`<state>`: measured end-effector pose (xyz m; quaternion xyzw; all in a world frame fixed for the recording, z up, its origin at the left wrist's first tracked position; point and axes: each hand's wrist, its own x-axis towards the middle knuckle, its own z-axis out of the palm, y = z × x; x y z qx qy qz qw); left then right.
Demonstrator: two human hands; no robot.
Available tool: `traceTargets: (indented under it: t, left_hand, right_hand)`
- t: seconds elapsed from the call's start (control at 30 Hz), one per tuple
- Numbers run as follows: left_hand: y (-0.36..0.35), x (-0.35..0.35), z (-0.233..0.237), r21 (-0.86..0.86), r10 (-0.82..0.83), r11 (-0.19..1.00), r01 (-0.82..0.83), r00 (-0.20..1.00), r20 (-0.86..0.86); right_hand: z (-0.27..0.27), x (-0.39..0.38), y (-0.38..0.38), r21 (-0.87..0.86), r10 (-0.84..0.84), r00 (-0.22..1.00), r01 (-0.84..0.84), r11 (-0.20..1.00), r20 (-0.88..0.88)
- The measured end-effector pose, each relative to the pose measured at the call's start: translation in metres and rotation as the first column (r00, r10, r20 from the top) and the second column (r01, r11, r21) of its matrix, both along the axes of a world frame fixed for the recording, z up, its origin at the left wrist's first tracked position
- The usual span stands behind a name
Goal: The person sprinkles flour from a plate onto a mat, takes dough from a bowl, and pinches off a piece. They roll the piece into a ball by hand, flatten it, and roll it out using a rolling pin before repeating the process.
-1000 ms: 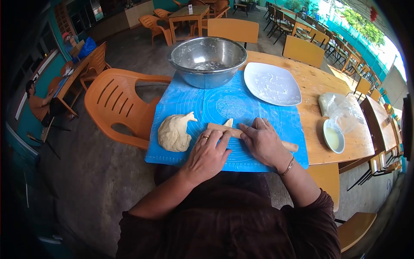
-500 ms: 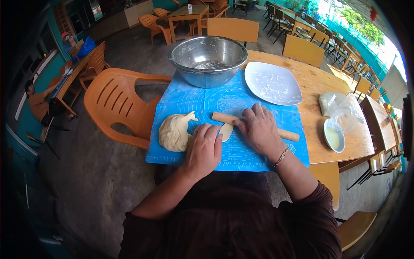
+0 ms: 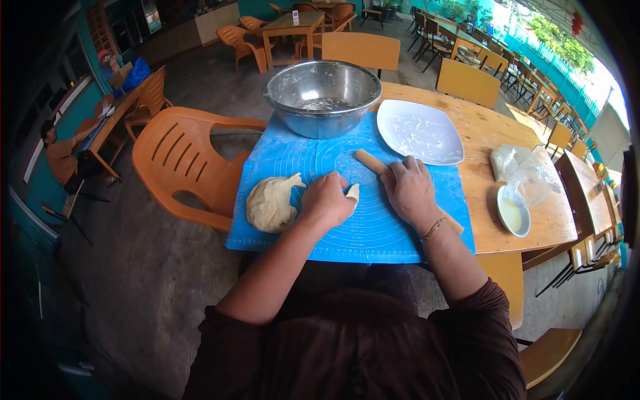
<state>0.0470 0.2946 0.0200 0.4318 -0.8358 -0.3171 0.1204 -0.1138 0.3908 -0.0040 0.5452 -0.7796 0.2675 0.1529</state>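
Note:
My left hand [image 3: 327, 201] pinches a small flattened piece of dough [image 3: 353, 194], lifted at one edge from the blue silicone mat [image 3: 320, 248]. A large pale lump of dough [image 3: 268, 207] rests just left of that hand, a torn strip sticking up from its top. My right hand [image 3: 411, 195] lies closed over the middle of a wooden rolling pin [image 3: 371, 161], which slants across the mat; the hand hides its centre.
Behind my hands stand a steel mixing bowl [image 3: 323, 100] and a floury white plate [image 3: 421, 133]. To the right, a plastic bag [image 3: 530, 170] and a small bowl of yellowish liquid [image 3: 513, 212] sit on the wooden table [image 3: 490, 200]. An orange chair [image 3: 190, 163] stands left.
My left hand has picked the dough piece up from the mat by its edge. The rolling pin has turned to a steeper slant and moved right under my right hand.

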Motion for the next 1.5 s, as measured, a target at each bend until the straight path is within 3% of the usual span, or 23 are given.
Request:
traceTargets:
  t: [0.1, 0.17, 0.2, 0.27, 0.3, 0.33, 0.4, 0.43, 0.53, 0.6, 0.67, 0.87, 0.97, 1.07, 1.1, 1.23, 1.33, 1.5]
  left_hand:
    - [-0.014, 0.006, -0.004, 0.13, -0.113, 0.985, 0.117, 0.993, -0.038]
    - [-0.018, 0.014, -0.002, 0.357, -0.128, 0.903, 0.237, 0.944, -0.303]
    - [-0.019, 0.021, -0.001, 0.352, -0.12, 0.907, 0.23, 0.944, -0.306]
    - [-0.022, 0.039, 0.005, 0.554, 0.123, 0.701, 0.45, 0.688, -0.715]
    - [-0.022, 0.052, 0.013, 0.564, 0.209, 0.654, 0.504, 0.596, -0.775]
    - [-0.023, 0.066, 0.019, 0.559, 0.217, 0.667, 0.493, 0.589, -0.779]
    - [-0.026, 0.1, 0.024, 0.561, 0.423, 0.666, 0.492, 0.371, -0.827]
    - [-0.031, 0.118, 0.023, 0.562, 0.434, 0.68, 0.472, 0.358, -0.826]
    - [-0.051, 0.185, 0.01, 0.457, 0.477, 0.772, 0.442, 0.074, -0.876]
    - [-0.066, 0.228, -0.004, 0.493, 0.537, 0.823, 0.281, -0.103, -0.837]
    - [-0.079, 0.29, -0.018, 0.512, 0.532, 0.841, 0.176, -0.44, -0.723]
    - [-0.116, 0.425, -0.1, 0.427, 0.365, 0.904, 0.037, -0.587, -0.722]
    - [-0.113, 0.442, -0.107, 0.417, 0.325, 0.909, 0.005, -0.635, -0.7]
    - [-0.092, 0.431, -0.066, 0.499, 0.18, 0.81, -0.308, -0.68, -0.711]
    - [-0.09, 0.437, -0.061, 0.502, 0.185, 0.809, -0.305, -0.679, -0.71]
    - [-0.083, 0.481, -0.034, 0.457, 0.016, 0.694, -0.556, -0.623, -0.782]
    - [-0.082, 0.533, -0.036, 0.408, -0.044, 0.718, -0.565, -0.621, -0.782]
    - [-0.076, 0.561, -0.045, 0.404, -0.041, 0.709, -0.579, -0.605, -0.795]
  right_hand:
    - [0.01, 0.006, 0.004, -0.028, 0.039, 0.992, -0.043, 0.999, -0.117]
    - [0.02, 0.011, 0.006, -0.195, 0.073, 0.992, -0.092, 0.977, -0.1]
    - [0.026, 0.016, 0.009, -0.199, 0.082, 0.991, -0.102, 0.975, -0.104]
    - [0.04, 0.029, 0.013, -0.261, 0.182, 0.982, -0.161, 0.952, 0.058]
    - [0.046, 0.037, 0.016, -0.291, 0.21, 0.974, -0.178, 0.94, 0.085]
    - [0.049, 0.042, 0.017, -0.295, 0.231, 0.97, -0.198, 0.935, 0.081]
    - [0.05, 0.048, 0.019, -0.313, 0.279, 0.951, -0.227, 0.922, 0.133]
    - [0.048, 0.05, 0.019, -0.332, 0.3, 0.944, -0.242, 0.912, 0.137]
    - [0.041, 0.053, 0.023, -0.315, 0.317, 0.927, -0.245, 0.917, 0.202]
    - [0.038, 0.057, 0.03, -0.321, 0.331, 0.9, -0.236, 0.917, 0.284]
    - [0.03, 0.068, 0.022, -0.32, 0.36, 0.858, -0.247, 0.914, 0.366]
    - [0.005, 0.066, 0.018, -0.273, 0.352, 0.872, -0.266, 0.924, 0.34]
    - [-0.001, 0.062, 0.019, -0.245, 0.341, 0.854, -0.26, 0.934, 0.393]
    - [0.002, 0.064, 0.02, -0.233, 0.328, 0.824, -0.244, 0.941, 0.462]
    - [0.002, 0.064, 0.019, -0.229, 0.323, 0.825, -0.241, 0.943, 0.463]
    - [0.002, 0.066, 0.019, -0.234, 0.327, 0.827, -0.243, 0.941, 0.457]
    - [0.003, 0.066, 0.019, -0.237, 0.324, 0.833, -0.239, 0.942, 0.449]
    - [0.002, 0.064, 0.019, -0.237, 0.339, 0.836, -0.257, 0.937, 0.431]
